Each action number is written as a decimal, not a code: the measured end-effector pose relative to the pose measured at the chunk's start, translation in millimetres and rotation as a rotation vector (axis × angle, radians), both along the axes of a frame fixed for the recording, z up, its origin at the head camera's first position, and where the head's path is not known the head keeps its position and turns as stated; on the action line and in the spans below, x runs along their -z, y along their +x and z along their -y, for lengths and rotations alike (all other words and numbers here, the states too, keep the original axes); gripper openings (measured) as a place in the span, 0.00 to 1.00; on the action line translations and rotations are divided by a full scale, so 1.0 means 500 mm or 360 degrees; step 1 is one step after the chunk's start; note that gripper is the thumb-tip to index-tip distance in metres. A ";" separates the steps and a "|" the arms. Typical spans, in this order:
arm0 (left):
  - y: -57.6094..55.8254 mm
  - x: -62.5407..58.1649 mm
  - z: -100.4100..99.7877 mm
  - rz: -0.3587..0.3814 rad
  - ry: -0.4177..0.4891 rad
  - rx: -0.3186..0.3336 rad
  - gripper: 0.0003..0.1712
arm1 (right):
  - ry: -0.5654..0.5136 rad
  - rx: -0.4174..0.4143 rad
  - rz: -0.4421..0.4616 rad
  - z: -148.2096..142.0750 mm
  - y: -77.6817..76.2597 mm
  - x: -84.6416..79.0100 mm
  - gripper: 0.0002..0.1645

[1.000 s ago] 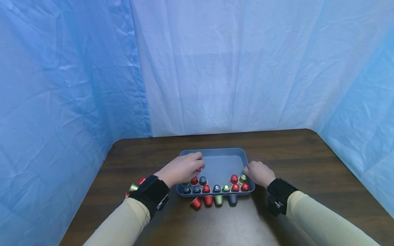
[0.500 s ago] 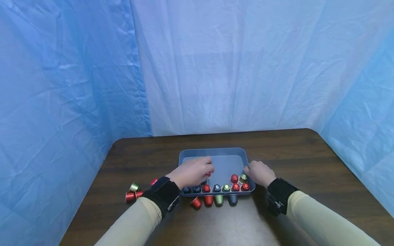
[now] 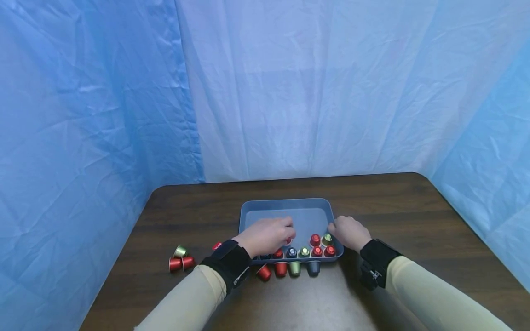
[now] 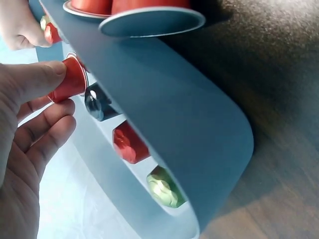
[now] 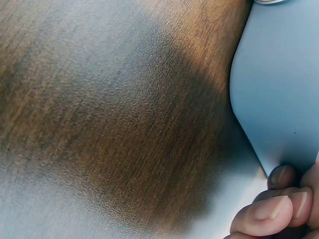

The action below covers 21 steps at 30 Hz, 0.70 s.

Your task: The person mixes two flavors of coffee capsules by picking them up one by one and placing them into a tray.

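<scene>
My left hand [image 3: 268, 235] is over the grey-blue tray [image 3: 285, 202], its thumb and fingers pinching a red coffee capsule [image 4: 73, 79]. In the left wrist view this capsule is beside a dark blue capsule [image 4: 98, 102], followed by a red capsule [image 4: 130, 143] and a green capsule [image 4: 165, 188] along the tray wall. My right hand [image 3: 351, 232] grips the tray's right edge; in the right wrist view its curled fingers [image 5: 269, 214] lie against the wall. Near it stand a red capsule [image 3: 315, 240] and a green capsule [image 3: 327, 239]. The left forearm and hand hide part of the front rows.
A tilted red capsule [image 3: 263, 273], an upright red one, a green capsule [image 3: 295, 269] and a dark blue capsule [image 3: 313, 268] are on the dark wooden table before the tray. Further left lie a green capsule [image 3: 180, 251] and several red ones. Blue-white sheets [image 3: 310, 92] surround the table.
My left hand has moved right and slightly toward me over the tray, carrying the red capsule. More capsules at the left have come into view. My right hand stays at the tray's edge.
</scene>
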<state>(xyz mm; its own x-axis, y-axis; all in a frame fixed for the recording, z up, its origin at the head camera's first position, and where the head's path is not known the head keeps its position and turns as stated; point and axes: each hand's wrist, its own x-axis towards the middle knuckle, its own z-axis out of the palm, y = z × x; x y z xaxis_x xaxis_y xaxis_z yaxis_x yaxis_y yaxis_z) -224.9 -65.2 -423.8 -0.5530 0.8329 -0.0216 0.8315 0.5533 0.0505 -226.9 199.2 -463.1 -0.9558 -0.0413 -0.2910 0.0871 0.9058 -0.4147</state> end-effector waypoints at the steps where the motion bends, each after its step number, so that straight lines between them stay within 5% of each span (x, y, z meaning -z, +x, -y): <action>1: 0.000 0.002 0.000 -0.0001 -0.0005 0.0001 0.16 | 0.0000 -0.0001 0.0001 0.001 0.000 0.000 0.21; 12: 0.002 0.019 0.005 0.0045 -0.0087 -0.0020 0.13 | 0.0002 -0.0010 -0.0001 0.004 0.004 -0.003 0.21; 21: 0.001 0.026 0.010 0.0009 -0.0137 0.0044 0.22 | 0.0002 -0.0012 -0.0010 0.002 0.005 -0.003 0.20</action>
<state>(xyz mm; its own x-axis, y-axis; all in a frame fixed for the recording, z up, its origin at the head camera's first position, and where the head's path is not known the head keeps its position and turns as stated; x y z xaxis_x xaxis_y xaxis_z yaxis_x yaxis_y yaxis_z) -224.4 -70.2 -436.8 -0.5294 0.8428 -0.0970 0.8463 0.5327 0.0087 -224.3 198.4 -461.5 -0.9574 -0.0479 -0.2848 0.0778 0.9070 -0.4139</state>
